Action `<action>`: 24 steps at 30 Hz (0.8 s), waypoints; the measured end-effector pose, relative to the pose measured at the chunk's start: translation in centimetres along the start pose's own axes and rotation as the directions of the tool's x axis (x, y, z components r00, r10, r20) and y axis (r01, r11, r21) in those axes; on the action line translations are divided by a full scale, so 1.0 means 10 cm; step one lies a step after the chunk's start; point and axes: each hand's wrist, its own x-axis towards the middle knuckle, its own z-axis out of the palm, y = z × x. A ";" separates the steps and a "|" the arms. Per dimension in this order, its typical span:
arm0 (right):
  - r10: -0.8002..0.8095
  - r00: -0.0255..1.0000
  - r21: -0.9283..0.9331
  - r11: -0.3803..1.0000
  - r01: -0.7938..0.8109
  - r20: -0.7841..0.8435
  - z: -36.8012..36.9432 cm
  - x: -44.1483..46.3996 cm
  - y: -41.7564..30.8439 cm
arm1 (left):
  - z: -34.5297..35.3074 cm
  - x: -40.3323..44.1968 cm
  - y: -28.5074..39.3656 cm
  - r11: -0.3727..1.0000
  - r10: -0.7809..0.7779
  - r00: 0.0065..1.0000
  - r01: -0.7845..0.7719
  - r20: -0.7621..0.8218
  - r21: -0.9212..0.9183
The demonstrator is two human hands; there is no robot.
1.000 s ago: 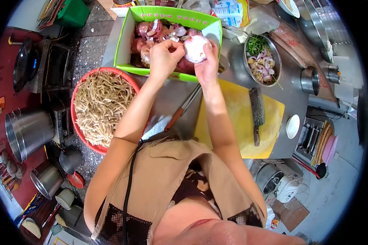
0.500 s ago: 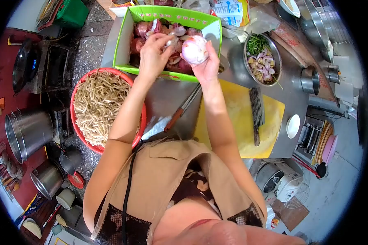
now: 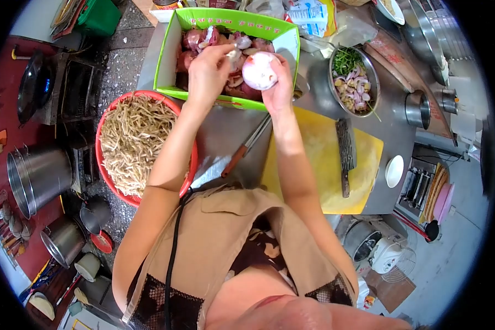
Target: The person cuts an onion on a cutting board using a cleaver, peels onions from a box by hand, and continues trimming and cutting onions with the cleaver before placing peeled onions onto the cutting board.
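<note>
My right hand (image 3: 279, 85) is wrapped around a peeled white-and-purple onion (image 3: 259, 71), holding it over the near side of a green-rimmed cardboard box (image 3: 225, 99). Red onions (image 3: 192, 39) and loose skins fill that box. My left hand (image 3: 209, 74) hovers just left of the held onion, apart from it, its fingers bent together in a pinch. A pale scrap shows by those fingertips, but whether they grip it is unclear. Below the right forearm, a cleaver (image 3: 345, 148) lies on a yellow cutting board (image 3: 291, 159).
A red basin (image 3: 100, 155) heaped with pale thin strips (image 3: 132, 148) stands left of the steel table. Up right is a steel bowl (image 3: 377, 91) with greens and sliced onion. A small white bowl (image 3: 394, 171) sits by the board. A wooden-handled tool (image 3: 235, 159) lies near my apron.
The onion in my right hand has tipped and shifted slightly, with the fingers now further round it. My left hand's fingers have drawn in a little.
</note>
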 end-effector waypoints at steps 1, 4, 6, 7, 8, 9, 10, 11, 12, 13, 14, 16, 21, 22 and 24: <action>-0.031 0.999 -0.044 0.999 0.032 0.012 -0.01 0.01 0.01 | -0.02 -0.02 0.11 0.999 0.033 0.998 -0.032 0.045 -0.042; -0.064 0.998 -0.097 0.993 0.066 0.016 -0.05 0.00 0.07 | -0.02 -0.11 0.21 0.997 0.065 0.989 -0.058 0.132 -0.054; -0.075 0.997 -0.111 0.991 0.076 0.013 -0.04 0.02 0.07 | 0.00 -0.12 0.21 0.999 0.030 0.990 -0.024 0.137 -0.040; -0.090 0.996 -0.129 0.988 0.089 0.002 -0.03 0.01 0.07 | 0.00 -0.12 0.20 0.999 0.030 0.989 -0.025 0.144 -0.036; -0.103 0.995 -0.149 0.984 0.101 -0.010 -0.03 0.00 0.07 | 0.00 -0.12 0.20 0.999 0.029 0.989 -0.024 0.144 -0.037; -0.102 0.995 -0.149 0.984 0.099 -0.011 -0.03 -0.01 0.07 | 0.00 -0.12 0.21 1.000 0.017 0.986 -0.014 0.163 -0.019; -0.117 0.993 -0.196 0.974 0.114 -0.006 -0.03 -0.01 0.06 | -0.01 -0.12 0.22 1.000 0.004 0.983 -0.005 0.182 0.002; -0.130 0.992 -0.241 0.962 0.126 0.000 -0.02 -0.02 0.07 | -0.01 -0.13 0.22 1.000 0.001 0.983 -0.002 0.182 0.006; -0.128 0.992 -0.239 0.963 0.124 0.002 -0.02 -0.02 0.08 | 0.02 -0.14 0.22 0.997 0.012 0.986 -0.025 0.169 0.079; -0.135 0.991 -0.253 0.958 0.132 0.007 -0.02 -0.02 0.08 | 0.04 -0.13 0.21 0.987 0.025 0.988 -0.048 0.155 0.151; -0.143 0.990 -0.269 0.953 0.142 0.014 -0.03 -0.01 0.08 | 0.04 -0.12 0.17 0.988 0.027 0.988 -0.049 0.150 0.150; -0.137 0.991 -0.220 0.966 0.134 -0.002 -0.05 0.00 0.08 | -0.01 -0.04 0.18 0.975 -0.163 0.964 0.190 0.208 -0.114; -0.017 0.999 -0.146 0.989 0.023 0.042 -0.01 -0.06 -0.01 | -0.11 0.11 -0.12 0.785 -0.380 0.830 0.523 0.409 -0.332; -0.017 0.999 -0.145 0.989 0.023 0.043 -0.01 -0.06 -0.02 | -0.09 0.11 -0.24 0.785 -0.380 0.830 0.522 0.408 -0.332; 0.122 0.980 0.000 0.992 -0.123 0.154 -0.04 -0.02 -0.08 | -0.08 0.15 -0.31 0.815 -0.359 0.856 0.481 0.372 -0.322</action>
